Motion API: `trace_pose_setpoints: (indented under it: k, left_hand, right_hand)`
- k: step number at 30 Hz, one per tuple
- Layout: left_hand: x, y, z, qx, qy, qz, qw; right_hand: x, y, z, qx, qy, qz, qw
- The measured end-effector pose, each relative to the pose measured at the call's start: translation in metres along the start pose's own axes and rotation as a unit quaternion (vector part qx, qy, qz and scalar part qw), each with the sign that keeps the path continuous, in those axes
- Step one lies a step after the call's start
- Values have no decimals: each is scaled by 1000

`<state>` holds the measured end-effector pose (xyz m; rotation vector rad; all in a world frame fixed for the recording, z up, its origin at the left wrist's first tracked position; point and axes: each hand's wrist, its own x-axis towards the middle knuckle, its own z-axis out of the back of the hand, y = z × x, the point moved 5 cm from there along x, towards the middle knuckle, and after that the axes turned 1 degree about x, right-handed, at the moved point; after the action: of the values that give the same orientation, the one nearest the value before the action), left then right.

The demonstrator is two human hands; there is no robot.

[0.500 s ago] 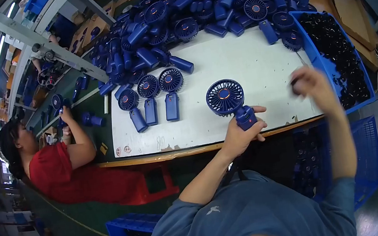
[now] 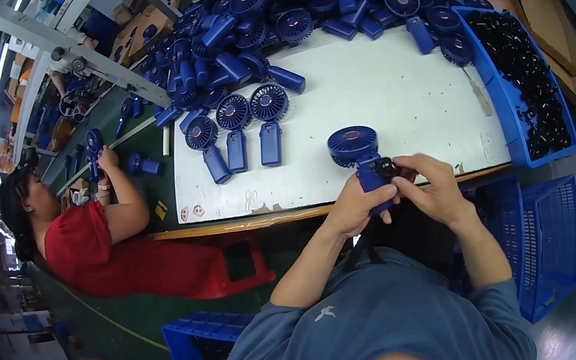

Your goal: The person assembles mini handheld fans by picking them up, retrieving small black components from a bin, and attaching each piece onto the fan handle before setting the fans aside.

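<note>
My left hand (image 2: 352, 208) is closed around the handle of a dark blue handheld fan (image 2: 353, 144), whose round head points away from me over the table's front edge. My right hand (image 2: 438, 187) pinches a small black part (image 2: 386, 167) against the right side of the fan's neck. The fingers partly hide that part, so its exact shape is unclear. Left of the held fan, three similar blue fans (image 2: 270, 144) lie side by side on the white tabletop (image 2: 392, 84).
A large pile of blue fans (image 2: 294, 26) covers the table's back. At right stands a blue tray (image 2: 506, 121) of small black parts, with a thin tool (image 2: 480, 98) beside it. Blue crates (image 2: 543, 240) stand below. A co-worker in red (image 2: 86, 234) sits at left, holding a fan.
My right hand has come left from beside the tray to the held fan, bringing the black part to its neck. The fan's head has tilted to a flatter angle.
</note>
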<state>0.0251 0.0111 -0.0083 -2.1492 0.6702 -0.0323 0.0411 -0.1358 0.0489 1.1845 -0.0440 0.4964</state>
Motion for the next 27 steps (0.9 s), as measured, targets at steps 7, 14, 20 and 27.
trace_pose_setpoints:
  k: [7,14,20,27]
  left_hand:
    - [-3,-12,1,29,-40,-22,999]
    - [-3,6,3,-2,20,29,999]
    - [-6,16,0,-73,61,24,995]
    - [9,12,-8,-138,-126,-6,982]
  right_hand:
    - [29,11,0,-53,63,88,993]
    - [32,8,1,-75,68,97,990]
    - [31,19,-4,-156,108,158,969]
    - [8,20,-21,-256,97,102,956]
